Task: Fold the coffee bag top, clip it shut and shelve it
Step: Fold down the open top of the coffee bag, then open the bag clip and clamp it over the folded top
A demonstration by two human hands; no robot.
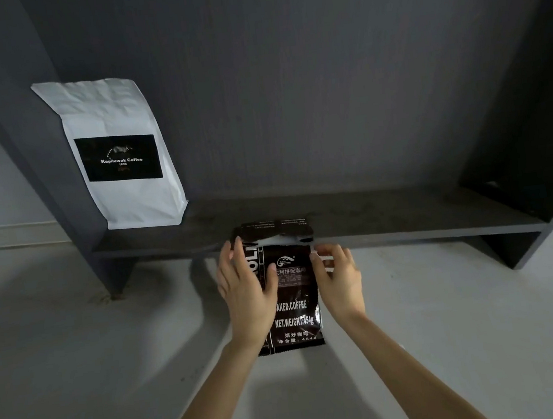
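A black coffee bag (292,297) with white print stands in front of the low dark shelf (408,225), held between both hands. My left hand (246,288) grips its left side, thumb across the front. My right hand (339,276) holds its right edge with the fingers curled behind. The bag's top (272,230) is folded over at the level of the shelf board, and a pale piece shows under the fold. I cannot tell whether that piece is a clip.
A white Kopiluwak Coffee bag (120,151) stands on the shelf at the left, leaning against the dark upright panel (35,133). The shelf has a grey back wall and a dark side compartment (530,152) at the right. Pale floor lies below.
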